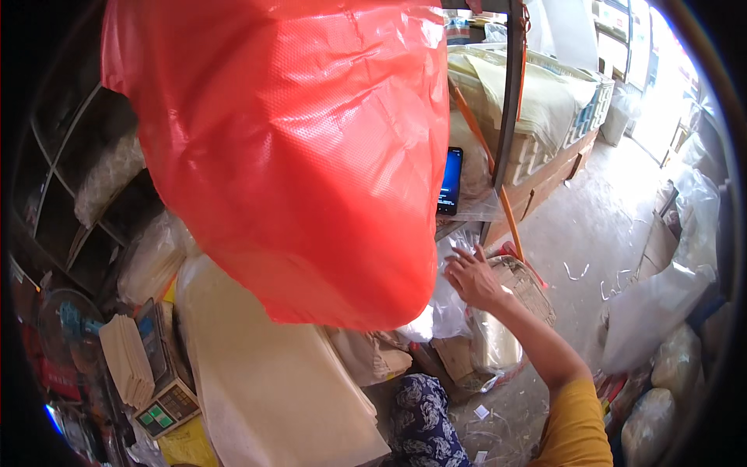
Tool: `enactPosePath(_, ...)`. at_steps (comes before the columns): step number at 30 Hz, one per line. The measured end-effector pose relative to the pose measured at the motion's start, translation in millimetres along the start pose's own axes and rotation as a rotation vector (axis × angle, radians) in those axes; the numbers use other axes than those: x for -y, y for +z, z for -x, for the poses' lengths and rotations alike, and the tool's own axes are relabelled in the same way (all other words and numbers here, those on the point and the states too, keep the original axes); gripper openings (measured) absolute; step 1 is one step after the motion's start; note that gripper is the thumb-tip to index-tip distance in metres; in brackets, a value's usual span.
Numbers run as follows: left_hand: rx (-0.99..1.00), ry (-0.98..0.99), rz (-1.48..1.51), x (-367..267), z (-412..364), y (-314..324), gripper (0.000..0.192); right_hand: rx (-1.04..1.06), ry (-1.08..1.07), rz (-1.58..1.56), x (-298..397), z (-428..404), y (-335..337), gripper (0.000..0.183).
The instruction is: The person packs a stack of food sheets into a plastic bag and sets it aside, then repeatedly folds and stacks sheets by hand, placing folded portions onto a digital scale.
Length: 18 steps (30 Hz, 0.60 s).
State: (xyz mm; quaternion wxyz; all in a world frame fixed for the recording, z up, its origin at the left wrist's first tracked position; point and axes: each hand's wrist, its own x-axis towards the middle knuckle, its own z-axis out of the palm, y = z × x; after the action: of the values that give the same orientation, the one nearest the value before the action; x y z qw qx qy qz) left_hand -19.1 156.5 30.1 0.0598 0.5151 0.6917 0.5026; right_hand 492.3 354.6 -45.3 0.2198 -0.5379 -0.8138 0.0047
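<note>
A large red plastic bag (315, 175) hangs close before me and covers much of the middle of the view. My right hand (474, 279) is beside the bag's lower right edge, fingers apart, with nothing seen in it. Clear plastic wrapping (450, 312) lies below that hand. My left hand is out of view; the bag may hide it. To the lower left, a thick stack of cream-coloured sheets (280, 385) spreads over the work surface. Next to it, a digital weighing scale (169, 403) bears a smaller stack of folded cream sheets (126, 362).
A smartphone (450, 181) with a lit screen lies past the bag, near a dark metal post (506, 93). White plastic crates (525, 154) hold more sheets. Wrapped bundles (648, 417) line the right side. A fan (70, 321) stands far left. Scraps litter the concrete floor (589, 233).
</note>
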Motion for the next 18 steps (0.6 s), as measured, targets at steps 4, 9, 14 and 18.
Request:
enactPosePath(4,-0.012,0.008,0.018,1,3,-6,0.041,0.048,0.066,-0.072,23,43,12,0.026)
enactPosePath(9,-0.020,0.026,0.070,6,9,-15,0.041,0.041,0.104,-0.286,91,87,-2,0.044)
enactPosePath(14,-0.047,0.073,0.254,14,22,-34,0.041,0.093,-0.220,-0.449,192,103,-48,0.063)
enactPosePath(18,0.166,0.543,-0.085,40,9,-53,0.021,0.154,-0.427,-0.325,237,114,-66,0.057)
